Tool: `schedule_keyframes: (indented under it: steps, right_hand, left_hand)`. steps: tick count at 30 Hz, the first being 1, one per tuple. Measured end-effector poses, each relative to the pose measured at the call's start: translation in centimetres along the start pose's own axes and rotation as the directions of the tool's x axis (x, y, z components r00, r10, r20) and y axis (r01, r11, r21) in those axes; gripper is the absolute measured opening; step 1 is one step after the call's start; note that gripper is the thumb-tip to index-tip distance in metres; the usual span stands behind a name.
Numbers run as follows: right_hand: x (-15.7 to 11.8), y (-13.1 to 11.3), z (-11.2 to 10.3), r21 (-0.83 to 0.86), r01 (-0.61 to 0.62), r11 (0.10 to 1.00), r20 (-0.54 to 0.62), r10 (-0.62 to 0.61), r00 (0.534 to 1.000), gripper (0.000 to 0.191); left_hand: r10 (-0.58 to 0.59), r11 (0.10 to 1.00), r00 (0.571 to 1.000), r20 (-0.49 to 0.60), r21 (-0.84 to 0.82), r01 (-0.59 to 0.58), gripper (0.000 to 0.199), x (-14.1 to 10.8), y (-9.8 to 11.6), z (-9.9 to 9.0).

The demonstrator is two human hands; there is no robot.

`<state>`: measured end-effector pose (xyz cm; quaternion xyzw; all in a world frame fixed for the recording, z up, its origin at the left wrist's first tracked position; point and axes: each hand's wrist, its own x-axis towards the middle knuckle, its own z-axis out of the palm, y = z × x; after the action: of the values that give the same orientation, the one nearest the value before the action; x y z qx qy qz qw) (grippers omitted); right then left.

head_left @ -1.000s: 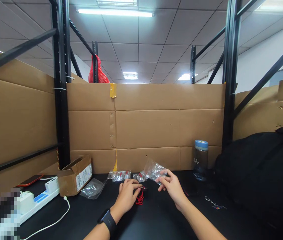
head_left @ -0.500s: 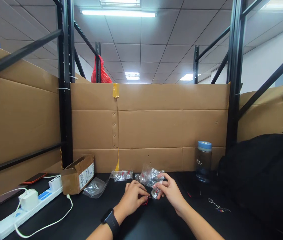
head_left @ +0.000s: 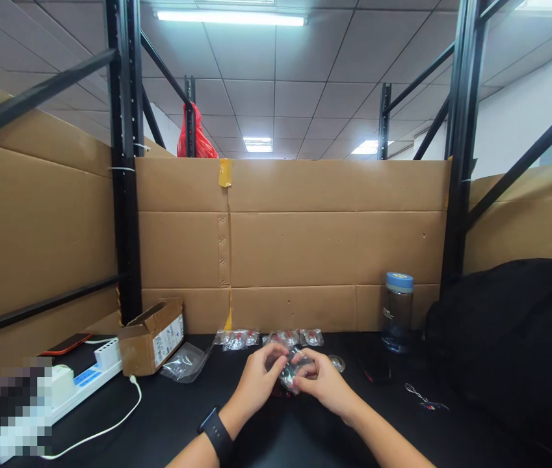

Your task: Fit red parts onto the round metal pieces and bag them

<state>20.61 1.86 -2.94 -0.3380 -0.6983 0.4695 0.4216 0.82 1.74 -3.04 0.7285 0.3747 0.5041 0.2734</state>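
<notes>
We have both bare hands low over the black table, to the left of the water bottle and nearer to us than it is. Our right hand is partly closed, thumb and fingers pinched on a crinkled clear packet with something silvery inside. Our left hand is half curled at the packet's other side, thumb and forefinger a little apart; we cannot tell whether it grips the plastic or only touches it. A dark watch is on our left wrist. The packet is left of the bottle, between our hands, and a red thing shows just under it, mostly hidden.

Between our right hand and the bottle lies a round, shiny piece. Farther left of the bottle, small clear packets with red spots lie along the foot of the cardboard wall. Beyond them, still leftward from the bottle, come a crumpled plastic bag, a small open carton and a white power strip. The bottle stands upright, blue lid on. Nearer to us than the bottle, to its right, is a thin cord with coloured bits, and farther right sits a big black bag.
</notes>
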Motion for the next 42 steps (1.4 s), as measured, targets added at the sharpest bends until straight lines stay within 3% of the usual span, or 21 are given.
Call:
schedule_keyframes:
  steps: [3, 6, 10, 14, 17, 19, 20, 22, 25, 28, 30, 33, 35, 37, 40, 42]
  right_hand:
    - [0.0, -0.3, 0.0, -0.102, 0.13, 0.986, -0.082, -0.138, 0.987, 0.036]
    - [-0.1, -0.8, -0.1, -0.182, 0.184, 0.966, -0.126, -0.208, 0.97, 0.037]
    - [-0.3, -1.5, -0.4, -0.152, 0.207, 0.966, -0.089, -0.222, 0.971, 0.039]
    - [-0.1, -1.6, -1.0, -0.082, 0.169, 0.982, -0.136, -0.179, 0.974, 0.038]
    - [0.4, -1.1, -1.7, -0.045, 0.152, 0.987, -0.223, -0.158, 0.962, 0.04]
    - [0.6, -0.7, -2.0, -0.053, 0.152, 0.987, -0.278, -0.161, 0.947, 0.04]
    - [0.6, -0.6, -2.1, -0.053, 0.149, 0.987, -0.302, -0.158, 0.94, 0.041]
    - [0.5, -0.5, -1.8, -0.032, 0.134, 0.99, -0.328, -0.137, 0.935, 0.044]
    - [0.2, -0.9, -0.8, 0.025, 0.125, 0.992, -0.299, -0.112, 0.948, 0.049]
    - [0.0, -1.3, 0.1, 0.059, 0.114, 0.992, -0.221, -0.098, 0.97, 0.051]
    - [0.0, -1.2, 0.1, 0.098, 0.08, 0.992, -0.161, -0.063, 0.985, 0.056]
    - [0.6, -0.4, -1.0, 0.095, 0.059, 0.994, -0.158, -0.044, 0.986, 0.062]
    - [1.0, 0.6, -2.4, -0.049, 0.072, 0.996, -0.21, -0.081, 0.974, 0.056]
    - [1.2, 1.4, -3.8, -0.307, 0.102, 0.946, -0.167, -0.159, 0.973, 0.043]
    - [1.0, 1.9, -5.2, -0.521, 0.117, 0.845, -0.088, -0.19, 0.978, 0.032]
    - [0.6, 1.7, -5.3, -0.61, 0.135, 0.781, -0.017, -0.184, 0.983, 0.036]
  left_hand:
    - [0.03, 1.0, 1.0, 0.007, -0.009, -0.03, 0.026, 0.2, 0.6, -0.3]
    - [0.008, 1.0, 0.999, 0.032, -0.024, -0.007, 0.026, 0.2, 0.9, -0.3]
    - [-0.083, 0.98, 0.994, 0.067, -0.175, 0.094, 0.05, -0.1, 1.1, 0.3]
    - [-0.119, 0.968, 0.99, 0.075, -0.215, 0.132, 0.05, -0.1, 0.6, 0.2]
    - [-0.056, 0.998, 0.992, -0.111, -0.018, 0.054, 0.038, 0.0, 0.8, -0.5]
    - [0.094, 0.973, 0.972, -0.217, 0.228, -0.043, 0.03, -0.1, 1.7, -1.0]
    - [0.181, 0.933, 0.964, -0.197, 0.344, -0.105, 0.027, -0.3, 2.4, -1.2]
    - [0.291, 0.845, 0.957, -0.013, 0.472, -0.251, 0.025, -0.8, 3.9, -1.2]
    - [0.327, 0.737, 0.926, 0.187, 0.564, -0.373, 0.043, -1.5, 5.5, -0.3]
    - [0.299, 0.693, 0.936, 0.186, 0.632, -0.347, 0.025, -1.6, 5.4, 0.5]
    - [0.277, 0.701, 0.944, 0.18, 0.634, -0.326, 0.024, -1.2, 4.8, 0.1]
    - [0.247, 0.724, 0.959, 0.141, 0.631, -0.279, 0.03, 0.1, 3.5, -3.2]
    - [0.193, 0.734, 0.981, -0.025, 0.667, -0.128, 0.025, 1.0, 2.2, -6.9]
    - [0.111, 0.721, 0.977, -0.18, 0.691, 0.045, 0.021, 1.3, 0.3, -11.2]
    - [-0.066, 0.698, 0.978, -0.199, 0.691, 0.188, 0.02, 0.8, -2.9, -16.7]
    - [-0.186, 0.68, 0.969, -0.163, 0.691, 0.246, 0.02, 0.3, -4.4, -19.0]
